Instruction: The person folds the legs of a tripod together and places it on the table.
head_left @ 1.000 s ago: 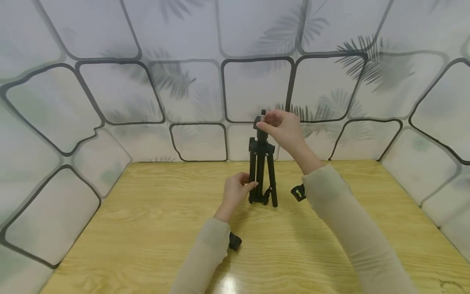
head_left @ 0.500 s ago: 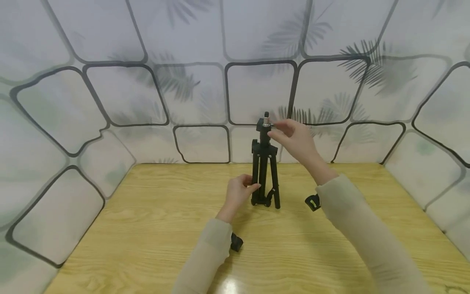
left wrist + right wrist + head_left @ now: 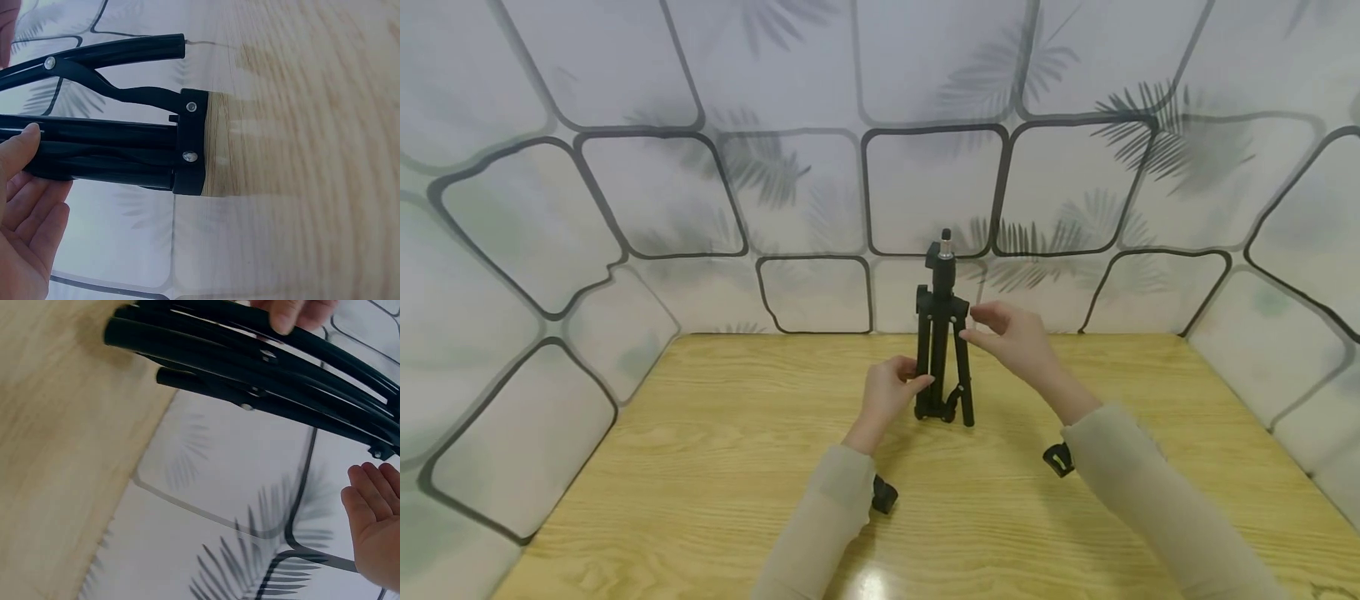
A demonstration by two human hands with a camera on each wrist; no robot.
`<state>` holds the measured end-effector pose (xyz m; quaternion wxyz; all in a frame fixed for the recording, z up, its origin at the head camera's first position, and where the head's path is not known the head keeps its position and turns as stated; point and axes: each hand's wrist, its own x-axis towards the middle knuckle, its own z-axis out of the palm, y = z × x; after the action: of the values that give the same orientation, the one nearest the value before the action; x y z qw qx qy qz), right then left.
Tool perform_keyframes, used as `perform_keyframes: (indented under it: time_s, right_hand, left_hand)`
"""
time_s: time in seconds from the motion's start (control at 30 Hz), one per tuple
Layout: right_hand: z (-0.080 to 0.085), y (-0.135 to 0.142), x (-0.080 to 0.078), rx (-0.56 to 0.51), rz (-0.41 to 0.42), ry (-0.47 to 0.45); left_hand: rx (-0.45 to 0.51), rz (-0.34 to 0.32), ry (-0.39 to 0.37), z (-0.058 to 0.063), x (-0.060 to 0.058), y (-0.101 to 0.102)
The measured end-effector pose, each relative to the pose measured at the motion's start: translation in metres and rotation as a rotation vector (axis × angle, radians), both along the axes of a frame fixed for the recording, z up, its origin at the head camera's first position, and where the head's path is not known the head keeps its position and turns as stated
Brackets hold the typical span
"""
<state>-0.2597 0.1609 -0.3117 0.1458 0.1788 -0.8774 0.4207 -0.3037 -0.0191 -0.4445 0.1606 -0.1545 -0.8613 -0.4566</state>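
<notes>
A black tripod [image 3: 939, 333] stands upright on the table, its legs folded in near the centre tube and one leg angled slightly outward. A silver stud [image 3: 946, 244] with a black tip tops it. My left hand [image 3: 889, 392] pinches the lower part of the tripod between thumb and fingers. In the left wrist view the riveted bottom bracket [image 3: 191, 142] shows beyond the fingers. My right hand [image 3: 1017, 340] is at the tripod's right side, thumb and fingertips apart beside the leg hinge. Its fingers [image 3: 372, 494] look straight in the right wrist view, with the thumb hidden.
The wood-grain table [image 3: 715, 450] meets a patterned fabric backdrop [image 3: 797, 192] close behind the tripod, with more of it along both sides. Black devices sit at the left wrist [image 3: 884, 495] and the right wrist [image 3: 1059, 459].
My right hand has let go of the stud at the top and moved down beside the leg hinge. My left hand keeps its hold on the tripod. The view has shifted slightly.
</notes>
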Motion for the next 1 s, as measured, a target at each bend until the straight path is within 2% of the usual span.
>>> perform_keyframes:
  time_s: [0.07,0.1,0.13,0.2,0.3,0.37,0.43,0.47,0.63,0.67,0.7,1.0]
  right_hand:
    - [-0.008,0.000,0.001,0.000,0.009,-0.021]
    - [-0.011,0.001,0.001,0.000,0.014,-0.033]
    - [-0.015,0.001,0.002,-0.005,0.018,-0.044]
    - [-0.023,0.002,0.002,0.000,0.021,-0.064]
    - [-0.034,0.003,0.002,0.005,0.025,-0.088]
    - [-0.041,0.003,0.002,0.019,0.024,-0.087]
    - [-0.046,0.003,0.001,0.018,0.029,-0.073]
    - [-0.048,0.002,0.001,0.016,0.030,-0.071]
    - [-0.058,0.001,0.000,0.033,0.024,-0.059]
    - [-0.059,0.001,0.000,0.041,0.019,-0.056]
    - [-0.060,0.001,0.000,0.048,0.018,-0.051]
    - [-0.067,0.000,0.002,0.013,0.028,-0.039]
  left_hand:
    - [0.022,-0.017,-0.045,0.020,0.015,0.000]
    - [0.023,-0.019,-0.049,0.025,0.019,-0.001]
    - [0.025,-0.022,-0.048,0.022,0.017,-0.002]
    - [0.023,-0.027,-0.051,0.028,0.021,-0.002]
    - [0.028,-0.033,-0.036,0.030,0.023,-0.003]
    - [0.036,-0.027,-0.067,0.039,0.028,-0.004]
    - [0.029,-0.024,-0.086,0.038,0.028,-0.003]
    - [0.020,-0.012,-0.052,0.028,0.019,-0.003]
    - [0.005,0.000,-0.054,0.027,0.018,-0.002]
    - [0.002,-0.001,-0.042,0.028,0.018,-0.002]
    - [0.003,-0.009,-0.078,0.039,0.026,-0.003]
    - [-0.001,-0.018,-0.064,0.040,0.028,-0.004]
